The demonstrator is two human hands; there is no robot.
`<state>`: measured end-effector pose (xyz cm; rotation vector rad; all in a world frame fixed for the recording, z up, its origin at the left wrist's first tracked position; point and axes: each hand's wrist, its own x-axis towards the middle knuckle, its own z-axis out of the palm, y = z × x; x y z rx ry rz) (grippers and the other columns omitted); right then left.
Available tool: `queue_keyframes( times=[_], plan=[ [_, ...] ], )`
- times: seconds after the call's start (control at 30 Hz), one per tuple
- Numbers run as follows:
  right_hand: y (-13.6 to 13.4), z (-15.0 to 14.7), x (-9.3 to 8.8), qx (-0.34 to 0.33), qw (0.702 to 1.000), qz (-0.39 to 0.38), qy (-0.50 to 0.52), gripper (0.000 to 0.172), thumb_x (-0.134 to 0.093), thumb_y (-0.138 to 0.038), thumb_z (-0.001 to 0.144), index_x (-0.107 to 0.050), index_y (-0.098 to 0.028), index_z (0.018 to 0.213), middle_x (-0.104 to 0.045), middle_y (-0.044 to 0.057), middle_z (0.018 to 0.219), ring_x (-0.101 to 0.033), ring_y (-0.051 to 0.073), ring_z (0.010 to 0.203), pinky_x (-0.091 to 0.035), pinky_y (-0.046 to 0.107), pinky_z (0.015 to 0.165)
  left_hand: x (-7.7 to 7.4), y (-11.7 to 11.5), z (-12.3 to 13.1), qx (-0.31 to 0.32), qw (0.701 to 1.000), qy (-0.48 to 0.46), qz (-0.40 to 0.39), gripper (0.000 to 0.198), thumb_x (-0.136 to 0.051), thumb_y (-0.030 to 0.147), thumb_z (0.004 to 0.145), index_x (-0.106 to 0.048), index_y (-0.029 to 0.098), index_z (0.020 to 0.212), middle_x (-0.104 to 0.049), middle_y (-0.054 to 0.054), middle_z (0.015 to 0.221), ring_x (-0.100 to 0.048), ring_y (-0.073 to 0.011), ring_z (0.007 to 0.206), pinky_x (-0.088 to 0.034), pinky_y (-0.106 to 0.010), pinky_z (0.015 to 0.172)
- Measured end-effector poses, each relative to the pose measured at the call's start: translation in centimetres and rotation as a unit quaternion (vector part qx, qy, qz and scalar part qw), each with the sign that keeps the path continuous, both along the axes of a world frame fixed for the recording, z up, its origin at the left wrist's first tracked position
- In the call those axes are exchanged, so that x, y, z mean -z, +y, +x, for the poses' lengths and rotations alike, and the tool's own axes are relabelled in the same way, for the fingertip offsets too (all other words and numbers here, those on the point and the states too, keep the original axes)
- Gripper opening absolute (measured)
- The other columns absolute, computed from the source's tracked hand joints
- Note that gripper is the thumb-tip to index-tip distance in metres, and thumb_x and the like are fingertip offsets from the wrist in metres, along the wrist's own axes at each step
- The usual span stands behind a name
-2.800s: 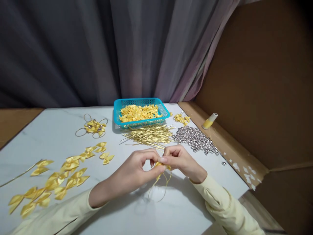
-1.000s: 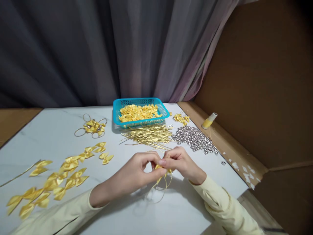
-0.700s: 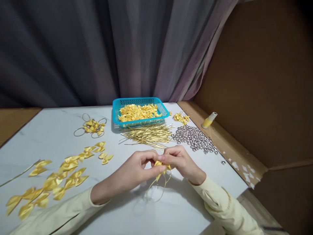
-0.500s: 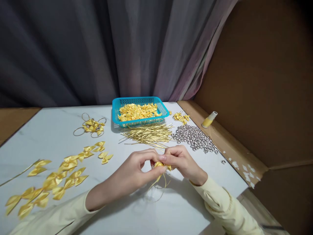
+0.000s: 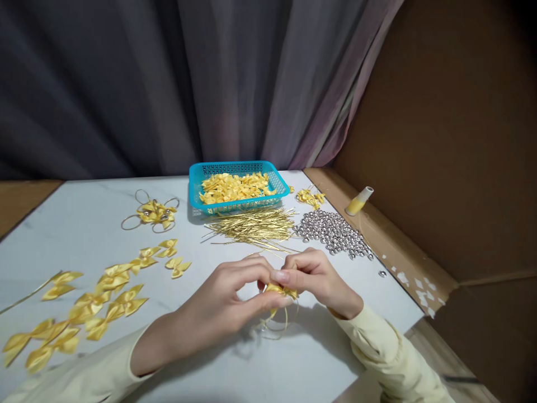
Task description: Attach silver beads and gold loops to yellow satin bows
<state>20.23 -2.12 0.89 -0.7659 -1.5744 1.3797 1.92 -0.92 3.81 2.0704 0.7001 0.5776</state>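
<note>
Close together over the front of the white table, my left hand point(image 5: 239, 294) and my right hand point(image 5: 316, 280) both pinch a yellow ribbon bow point(image 5: 282, 290). Most of the bow is hidden by the fingers. Thin gold cord loops point(image 5: 279, 327) dangle below it. To the left, several loose yellow satin bows point(image 5: 90, 305) lie spread over the table. A finished-looking cluster of bows, silver beads and gold loops point(image 5: 156, 212) rests farther back. Beyond my hands lies a pile of gold cords point(image 5: 254, 226), with silver beads point(image 5: 335, 232) heaped to its right.
A blue basket point(image 5: 193, 187) of yellow bows stands at the back. Beside it is a small bunch of bows with cords point(image 5: 310, 197). A yellow thread spool point(image 5: 359, 201) stands on the cardboard point(image 5: 444, 280) at right, near white scraps. Behind hangs a grey curtain point(image 5: 235, 84).
The bow turns slightly between my fingers, and the cord loops below hang differently. The view shifts a little; both hands keep their pinch.
</note>
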Motion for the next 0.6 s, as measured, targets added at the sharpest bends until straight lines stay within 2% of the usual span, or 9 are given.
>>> queue_keyframes(
  times=[0.2,0.33,0.43,0.6],
  plan=[
    [-0.3,0.0,-0.4,0.025,0.997,0.069,-0.028,0.034,-0.058,-0.023,0.082,-0.047,-0.015,0.051,-0.038,-0.006,0.046,-0.028,0.004,0.043,-0.023,0.019,0.040,0.0,0.2,0.1,-0.004,1.000,-0.009,-0.028,0.008,-0.056,0.019,0.083,-0.063,0.018,0.078,-0.060,0.002,0.080,-0.056,-0.0113,0.075,-0.042,-0.021,0.069],
    [-0.5,0.3,-0.3,0.053,0.986,0.131,-0.084,0.033,-0.051,-0.024,0.087,-0.044,-0.017,0.055,-0.037,-0.005,0.049,-0.031,0.006,0.045,-0.024,0.020,0.043,-0.2,0.6,0.2,0.000,0.997,-0.009,-0.081,0.011,-0.053,0.023,0.085,-0.062,0.017,0.081,-0.059,0.001,0.081,-0.054,-0.0126,0.077,-0.041,-0.023,0.073],
    [-0.6,0.4,-0.2,0.046,0.977,0.167,-0.121,0.031,-0.046,-0.025,0.090,-0.043,-0.018,0.060,-0.036,-0.005,0.051,-0.032,0.007,0.046,-0.024,0.021,0.045,-0.3,0.9,0.2,0.011,0.993,-0.012,-0.120,0.011,-0.054,0.025,0.085,-0.061,0.017,0.080,-0.058,0.001,0.081,-0.053,-0.0140,0.079,-0.041,-0.025,0.075],
    [-0.8,0.1,-0.1,0.041,0.973,0.183,-0.135,0.032,-0.043,-0.025,0.091,-0.036,-0.019,0.060,-0.033,-0.005,0.053,-0.031,0.008,0.047,-0.024,0.023,0.046,-0.1,1.0,0.1,0.034,0.980,-0.024,-0.194,0.010,-0.055,0.026,0.083,-0.059,0.017,0.080,-0.055,0.002,0.080,-0.050,-0.0137,0.079,-0.040,-0.025,0.074]
  ],
)
